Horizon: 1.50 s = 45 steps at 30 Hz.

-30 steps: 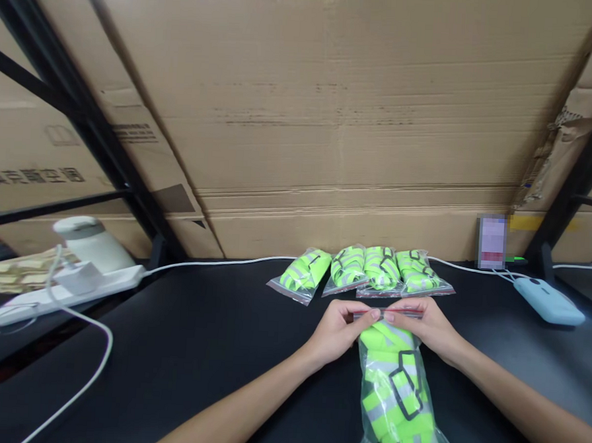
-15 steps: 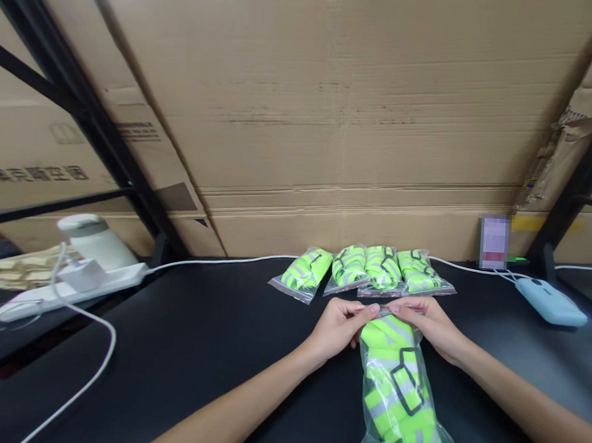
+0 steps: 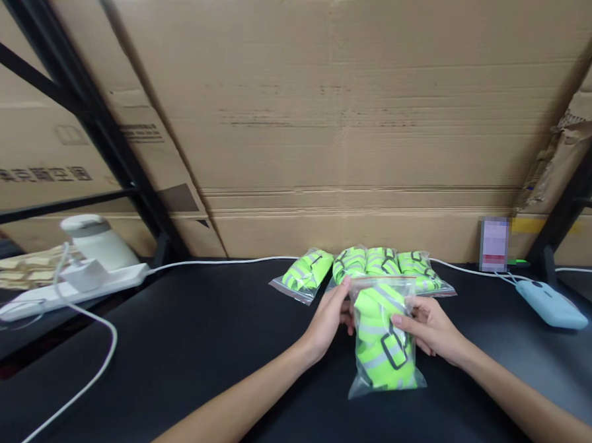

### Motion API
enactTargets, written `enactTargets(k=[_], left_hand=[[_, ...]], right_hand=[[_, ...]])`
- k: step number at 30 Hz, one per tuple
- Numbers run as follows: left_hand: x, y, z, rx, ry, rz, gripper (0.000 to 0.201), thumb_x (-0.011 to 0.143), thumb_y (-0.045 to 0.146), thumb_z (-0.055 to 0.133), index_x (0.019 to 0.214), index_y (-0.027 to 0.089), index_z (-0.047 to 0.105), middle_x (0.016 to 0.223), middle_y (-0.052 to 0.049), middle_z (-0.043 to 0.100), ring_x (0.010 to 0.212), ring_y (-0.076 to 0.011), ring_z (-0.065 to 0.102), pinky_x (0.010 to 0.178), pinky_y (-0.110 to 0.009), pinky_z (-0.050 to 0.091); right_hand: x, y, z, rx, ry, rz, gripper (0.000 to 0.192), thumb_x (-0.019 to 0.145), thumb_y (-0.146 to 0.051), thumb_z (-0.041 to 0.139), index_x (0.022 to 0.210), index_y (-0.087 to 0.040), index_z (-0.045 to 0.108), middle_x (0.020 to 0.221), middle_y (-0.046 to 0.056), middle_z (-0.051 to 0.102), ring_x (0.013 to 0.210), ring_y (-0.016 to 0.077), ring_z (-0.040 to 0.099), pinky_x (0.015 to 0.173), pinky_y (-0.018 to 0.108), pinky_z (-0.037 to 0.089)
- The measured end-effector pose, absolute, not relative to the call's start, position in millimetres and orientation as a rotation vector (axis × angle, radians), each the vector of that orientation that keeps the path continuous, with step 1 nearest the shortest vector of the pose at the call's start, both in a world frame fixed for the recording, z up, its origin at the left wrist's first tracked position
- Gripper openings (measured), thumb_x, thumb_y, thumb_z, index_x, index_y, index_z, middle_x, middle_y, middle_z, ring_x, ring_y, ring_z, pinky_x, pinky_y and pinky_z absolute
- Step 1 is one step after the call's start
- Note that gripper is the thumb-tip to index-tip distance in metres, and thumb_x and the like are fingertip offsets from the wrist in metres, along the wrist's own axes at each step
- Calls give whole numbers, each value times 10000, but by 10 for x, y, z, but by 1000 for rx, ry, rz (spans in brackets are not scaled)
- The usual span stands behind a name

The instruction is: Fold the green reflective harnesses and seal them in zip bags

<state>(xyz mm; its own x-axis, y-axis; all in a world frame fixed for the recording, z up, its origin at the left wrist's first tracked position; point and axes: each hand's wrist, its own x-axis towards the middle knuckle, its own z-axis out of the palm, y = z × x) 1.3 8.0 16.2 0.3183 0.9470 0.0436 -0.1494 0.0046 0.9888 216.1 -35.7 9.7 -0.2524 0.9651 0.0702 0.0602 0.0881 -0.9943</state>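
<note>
**Bagged hi-vis vest held between both hands**

Nearest the camera, above the black tabletop (image 3: 195, 348), a clear zip bag (image 3: 383, 335) holding a folded neon-yellow reflective vest is raised up, tilted, its lower end close to the surface. It looks light and soft — the slick plastic film would likely slide under loose fingers, so the padded middle or the stiffer sealed top edge seems the surest place to grip. The left hand (image 3: 328, 316) cups the bag's left side, fingers half curled against it. The right hand (image 3: 432, 328) clasps the right side, thumb across the front, fingers closed behind. Just beyond lie four more bagged vests (image 3: 373, 268) in a row — then a white cable (image 3: 224, 263) and the cardboard wall (image 3: 331, 117).
</note>
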Motion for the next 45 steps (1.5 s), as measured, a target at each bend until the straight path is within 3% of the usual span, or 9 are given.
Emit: enactTargets(k=[3, 5, 8, 13, 18, 23, 33, 39, 45], left_hand=[[1, 94, 135, 1327, 943, 1199, 632, 851, 755, 538, 983, 157, 695, 750, -5, 554, 512, -89, 425, 396, -185, 320], [-13, 97, 133, 1382, 972, 1267, 568, 863, 715, 564, 954, 165, 673, 727, 28, 464, 512, -74, 339, 403, -178, 257], [-23, 78, 138, 1415, 938, 1211, 524, 915, 687, 508, 999, 182, 618, 667, 56, 396, 494, -80, 300, 404, -183, 223], [-15, -13, 117, 1498, 835, 1117, 463, 979, 647, 438, 1116, 212, 516, 739, 32, 498, 642, -127, 497, 543, -210, 417], [-48, -119, 158, 1713, 686, 1130, 505, 963, 521, 584, 1342, 236, 411, 1073, -80, 613, 995, -232, 600, 767, -295, 516], [-52, -147, 186, 1911, 688, 1076, 663, 970, 480, 589, 1532, 265, 311, 1485, -167, 470, 1289, -332, 504, 956, -418, 507], [25, -81, 46, 2059, 883, 1027, 379, 952, 344, 615, 1312, 245, 547, 1222, -102, 651, 1046, -239, 613, 855, -368, 501], [-134, 101, 159, 2364, 912, 1136, 232, 956, 291, 579, 1177, 230, 615, 1123, -76, 668, 1017, -225, 610, 920, -370, 483], [-730, 744, 251, 2491, 1424, 1220, 269, 955, 424, 524, 936, 214, 691, 1110, -107, 672, 1108, -297, 596, 1042, -454, 419]], right_hand=[[2186, -327, 107, -1082, -1371, 1121, 474, 775, -599, 788, 875, -156, 653, 575, -5, 618, 287, 59, 420, 254, 176, 228], [2210, -313, 114, -1054, -1336, 1024, 500, 779, -557, 803, 1024, -140, 679, 594, 22, 656, 378, 149, 583, 281, 211, 381], [2245, -322, 125, -967, -1451, 772, 462, 846, -433, 772, 1228, -190, 682, 979, 121, 765, 816, 286, 760, 614, 389, 652], [2281, -393, 130, -802, -1947, 333, 419, 893, -273, 698, 1310, -260, 658, 1457, 128, 570, 1358, 339, 533, 1134, 533, 438], [2248, -461, 137, -822, -2017, 174, 576, 818, -295, 774, 1351, -245, 562, 1535, 163, 462, 1414, 370, 460, 1153, 562, 402], [2250, -446, 191, -851, -1855, -75, 506, 803, -264, 761, 1276, -268, 582, 1478, 163, 515, 1339, 389, 536, 1111, 588, 438], [2894, 42, 11, -1219, -2092, -118, 484, 937, -384, 671, 1407, -313, 582, 1696, 69, 117, 1486, 387, 341, 1140, 566, 432], [2915, 103, -61, -1242, -1922, -298, 386, 948, -407, 649, 1301, -251, 668, 1381, 148, 473, 1188, 321, 611, 1009, 498, 536], [2878, 122, -48, -1282, -1893, -279, 302, 963, -418, 612, 1195, -233, 665, 1162, 112, 651, 1109, 308, 649, 943, 465, 530]])
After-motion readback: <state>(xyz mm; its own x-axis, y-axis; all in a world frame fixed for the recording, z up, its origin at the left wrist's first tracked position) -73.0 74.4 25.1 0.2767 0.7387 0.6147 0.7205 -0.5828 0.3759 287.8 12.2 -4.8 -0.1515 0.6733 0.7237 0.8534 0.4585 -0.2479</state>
